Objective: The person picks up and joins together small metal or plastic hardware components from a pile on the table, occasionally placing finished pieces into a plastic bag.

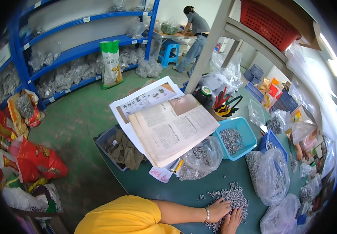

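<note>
A loose pile of small grey metal parts (235, 194) lies on the dark green tabletop near the lower edge; their exact kind is too small to tell. My left hand (217, 211), with a bracelet at the wrist and a yellow sleeve above, rests on the pile's near left side, fingers apart. Just to its right, my right hand (232, 223) comes up from the lower edge with its fingers stretched over the pile. The two hands almost meet. Under my palms the parts are hidden.
A turquoise bin (236, 137) and clear bags (201, 160) hold similar metal parts. Stacked papers (172, 128) overhang a grey bin with cloth (125, 152). More filled bags (273, 177) stand at right, where another person's hand (299, 152) shows. Blue shelves (82, 48) stand behind; another person (197, 35) bends over a table.
</note>
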`<state>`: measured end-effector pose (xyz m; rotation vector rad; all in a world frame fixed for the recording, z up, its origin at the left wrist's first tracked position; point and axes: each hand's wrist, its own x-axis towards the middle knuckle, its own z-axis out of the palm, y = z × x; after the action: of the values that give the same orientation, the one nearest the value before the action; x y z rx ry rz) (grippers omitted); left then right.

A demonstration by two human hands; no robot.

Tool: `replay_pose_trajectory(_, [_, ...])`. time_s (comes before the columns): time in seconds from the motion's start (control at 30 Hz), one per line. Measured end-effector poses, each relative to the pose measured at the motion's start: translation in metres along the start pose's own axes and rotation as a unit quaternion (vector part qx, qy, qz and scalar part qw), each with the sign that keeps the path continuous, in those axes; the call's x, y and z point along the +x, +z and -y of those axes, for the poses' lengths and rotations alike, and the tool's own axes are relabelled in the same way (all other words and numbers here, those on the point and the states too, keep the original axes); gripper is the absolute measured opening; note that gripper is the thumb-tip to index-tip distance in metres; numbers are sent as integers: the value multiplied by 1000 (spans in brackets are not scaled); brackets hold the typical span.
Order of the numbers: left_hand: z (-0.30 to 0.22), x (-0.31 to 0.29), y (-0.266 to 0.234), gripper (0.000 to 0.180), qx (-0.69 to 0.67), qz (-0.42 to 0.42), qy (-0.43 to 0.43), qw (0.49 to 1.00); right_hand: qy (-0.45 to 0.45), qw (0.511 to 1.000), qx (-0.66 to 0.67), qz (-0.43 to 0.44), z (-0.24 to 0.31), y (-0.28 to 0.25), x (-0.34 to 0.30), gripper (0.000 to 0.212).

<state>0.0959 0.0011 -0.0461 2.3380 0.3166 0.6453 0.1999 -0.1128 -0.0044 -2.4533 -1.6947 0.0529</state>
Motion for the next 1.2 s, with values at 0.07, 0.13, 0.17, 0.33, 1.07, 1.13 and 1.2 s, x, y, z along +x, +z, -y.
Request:
replay_pose_trajectory(0.07, [-1,3,-13,28,-89,3,-46,995,24,999,-39,6,15,0,1,56])
replay_pose_trajectory(0.13, [0,4,-6,25,-185,-130,-63,972,56,997,-51,34,34,0,0,64])
replay_pose_trajectory(0.17, [3,4,-5,25,-186,-123,-61,973,-2,1000,15,-25,33,9,-1,66])
replay_pose_trajectory(0.33, [1,6,-17,18,-102,-149,-28,983,15,992,74,100,59,-6,0,63])
replay_pose_trajectory(1.07, [-7,-13,-72,36,132,164,8,977,-199,924,323,-38,43,-3,-44,41])
replay_pose_trajectory(1.13, [-13,-20,-78,39,132,172,-8,976,-140,945,255,-152,17,-1,-29,21])
replay_pose_trajectory(1.2, [-16,-24,-78,38,137,173,-20,975,-60,960,171,-213,-6,-3,-5,19])
